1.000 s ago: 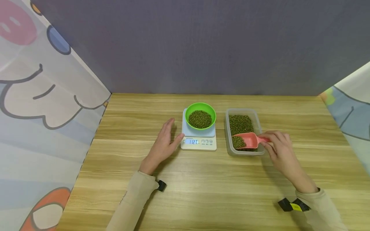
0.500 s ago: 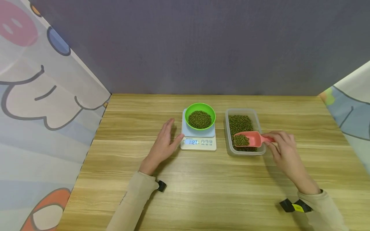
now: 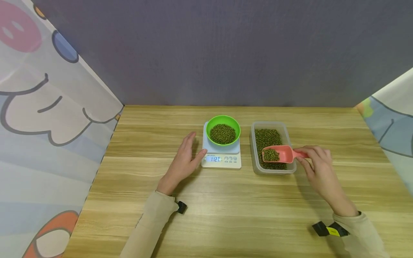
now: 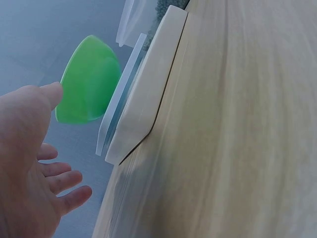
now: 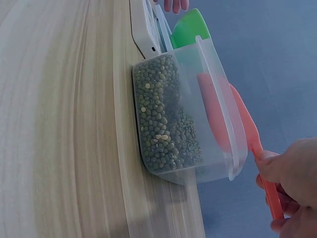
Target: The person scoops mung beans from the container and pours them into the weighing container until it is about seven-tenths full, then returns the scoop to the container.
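Observation:
My right hand [image 3: 321, 168] grips the handle of a pink scoop [image 3: 285, 154], seen also in the right wrist view [image 5: 250, 129]. Green mung beans [image 3: 271, 155] lie in the scoop's front part. It is over a clear plastic container [image 3: 254, 157], whose beans [image 5: 158, 114] stay below the rim. With fingers extended, my left hand [image 3: 182, 161] is at the left side of a white kitchen scale [image 3: 222, 165]; its thumb tip is close to the scale's display, and I cannot tell whether it touches. A green bowl [image 3: 223, 119] holding mung beans stands on the scale.
The wooden table [image 3: 226, 215] ends at a grey panel [image 3: 226, 53] behind. Cartoon-patterned sheets [image 3: 61, 118] flank it left and right. The scale display [image 3: 213, 159] appears to read 112.7.
The right hand has raised the scoop out of the container's beans and shifted it slightly right, with beans in it. My left hand, the bowl and the scale stay nearly still.

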A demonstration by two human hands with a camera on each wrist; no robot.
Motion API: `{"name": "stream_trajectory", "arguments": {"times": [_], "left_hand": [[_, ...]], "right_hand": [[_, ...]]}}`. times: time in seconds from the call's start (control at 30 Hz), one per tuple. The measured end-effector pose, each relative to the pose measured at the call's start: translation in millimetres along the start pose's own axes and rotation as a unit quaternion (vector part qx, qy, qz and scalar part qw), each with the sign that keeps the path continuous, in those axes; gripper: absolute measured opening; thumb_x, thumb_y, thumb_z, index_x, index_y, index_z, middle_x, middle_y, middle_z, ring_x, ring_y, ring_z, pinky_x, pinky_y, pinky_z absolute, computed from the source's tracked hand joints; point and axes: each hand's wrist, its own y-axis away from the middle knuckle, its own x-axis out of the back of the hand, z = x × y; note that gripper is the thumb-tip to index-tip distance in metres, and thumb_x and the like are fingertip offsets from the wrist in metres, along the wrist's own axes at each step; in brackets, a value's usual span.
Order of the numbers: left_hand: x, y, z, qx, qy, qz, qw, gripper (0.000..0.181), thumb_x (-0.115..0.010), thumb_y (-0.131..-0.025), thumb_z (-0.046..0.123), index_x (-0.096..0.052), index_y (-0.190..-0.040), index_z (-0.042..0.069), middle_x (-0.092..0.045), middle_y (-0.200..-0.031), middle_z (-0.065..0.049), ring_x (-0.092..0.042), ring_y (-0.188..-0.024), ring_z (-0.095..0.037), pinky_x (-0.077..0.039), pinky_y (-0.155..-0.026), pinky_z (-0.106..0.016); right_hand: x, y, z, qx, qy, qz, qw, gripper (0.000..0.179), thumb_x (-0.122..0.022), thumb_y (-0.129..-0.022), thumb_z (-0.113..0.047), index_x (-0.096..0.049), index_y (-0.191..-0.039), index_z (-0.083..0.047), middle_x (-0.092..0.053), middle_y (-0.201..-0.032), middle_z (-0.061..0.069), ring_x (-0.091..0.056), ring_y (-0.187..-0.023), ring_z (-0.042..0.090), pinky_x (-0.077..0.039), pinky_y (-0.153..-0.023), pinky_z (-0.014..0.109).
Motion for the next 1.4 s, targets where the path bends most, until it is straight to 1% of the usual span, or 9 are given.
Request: {"name": "stream_trajectory", "arguments": {"times": [0.3,0.53,0.77,0.87,0.9,1.0,1.13,1.17,1.4], "left_hand": [[-1.1,0.5,0.9,0.003,0.002,0.0,1.0,0.081,-0.051,-0.106,0.049,-0.021,-0.161,-0.003,-0.026,-0.166,-0.023,-0.027,-0.154,-0.036,-0.024,-0.127,-0.051],[-1.6,0.6,2.2,0.004,0.001,-0.003,1.0,0.082,-0.05,-0.106,0.05,-0.021,-0.161,-0.004,-0.025,-0.167,-0.024,-0.026,-0.154,-0.037,-0.024,-0.127,-0.053],[-1.6,1.0,4.3,0.009,0.002,-0.005,0.9999,0.081,-0.05,-0.106,0.049,-0.021,-0.161,-0.003,-0.025,-0.167,-0.024,-0.026,-0.154,-0.036,-0.023,-0.127,-0.052],[-2.0,0.4,4.1,0.008,0.002,-0.005,1.0,0.081,-0.05,-0.106,0.049,-0.021,-0.161,-0.003,-0.025,-0.166,-0.024,-0.026,-0.154,-0.037,-0.023,-0.127,-0.052],[-2.2,0.2,4.1,0.009,0.003,-0.005,0.9999,0.081,-0.05,-0.106,0.049,-0.021,-0.161,-0.003,-0.025,-0.167,-0.024,-0.025,-0.155,-0.037,-0.023,-0.127,-0.052],[-2.9,-0.5,4.5,0.007,0.005,-0.006,0.9999,0.081,-0.05,-0.106,0.049,-0.021,-0.161,-0.003,-0.025,-0.167,-0.023,-0.025,-0.155,-0.036,-0.023,-0.127,-0.052],[-3.9,-1.9,5.4,0.005,0.005,-0.007,0.9999,0.082,-0.05,-0.106,0.05,-0.02,-0.161,-0.003,-0.025,-0.167,-0.023,-0.024,-0.155,-0.036,-0.022,-0.127,-0.052],[-4.0,-2.4,5.4,0.005,0.005,-0.008,0.9999,0.082,-0.049,-0.106,0.051,-0.02,-0.161,-0.003,-0.024,-0.167,-0.023,-0.024,-0.155,-0.036,-0.022,-0.127,-0.052],[-4.1,-6.0,7.7,0.005,0.0,-0.01,0.9999,0.083,-0.049,-0.106,0.053,-0.02,-0.162,-0.001,-0.025,-0.168,-0.02,-0.024,-0.155,-0.034,-0.022,-0.127,-0.05]], "right_hand": [[0.5,0.3,1.2,0.008,-0.001,0.007,0.9999,0.03,-0.074,-0.081,0.016,-0.069,-0.11,0.009,-0.065,-0.106,0.025,-0.047,-0.099,0.039,-0.025,-0.091,0.024],[0.9,0.4,2.1,0.009,-0.005,0.015,0.9998,0.022,-0.073,-0.089,0.006,-0.069,-0.11,0.009,-0.066,-0.105,0.025,-0.047,-0.1,0.038,-0.025,-0.091,0.023],[1.9,-2.4,0.3,-0.003,-0.005,0.018,0.9998,0.02,-0.068,-0.097,-0.006,-0.07,-0.111,0.008,-0.067,-0.105,0.024,-0.047,-0.101,0.036,-0.025,-0.09,0.023],[2.4,-5.8,-1.9,-0.003,-0.004,0.02,0.9998,0.018,-0.07,-0.094,0.001,-0.07,-0.111,0.009,-0.067,-0.104,0.024,-0.048,-0.1,0.035,-0.025,-0.089,0.024],[2.6,-7.1,-2.7,-0.003,-0.003,0.021,0.9998,0.02,-0.071,-0.09,0.007,-0.07,-0.111,0.009,-0.067,-0.104,0.024,-0.048,-0.1,0.035,-0.024,-0.089,0.024],[2.4,-10.9,-4.3,-0.001,-0.005,0.029,0.9996,0.027,-0.073,-0.084,0.015,-0.07,-0.11,0.01,-0.066,-0.103,0.024,-0.047,-0.099,0.034,-0.024,-0.087,0.024],[2.2,-17.8,-8.2,-0.002,-0.004,0.039,0.9992,0.027,-0.073,-0.085,0.014,-0.07,-0.111,0.01,-0.065,-0.105,0.025,-0.045,-0.095,0.032,-0.024,-0.085,0.026],[2.5,-20.4,-10.3,-0.004,-0.002,0.037,0.9993,0.03,-0.073,-0.083,0.017,-0.07,-0.111,0.01,-0.065,-0.106,0.025,-0.045,-0.095,0.032,-0.024,-0.084,0.026],[1.4,-43.2,-30.3,-0.045,-0.002,0.015,0.9989,0.027,-0.072,-0.089,0.011,-0.07,-0.115,0.005,-0.065,-0.113,0.024,-0.045,-0.104,0.038,-0.03,-0.084,0.039]]}}
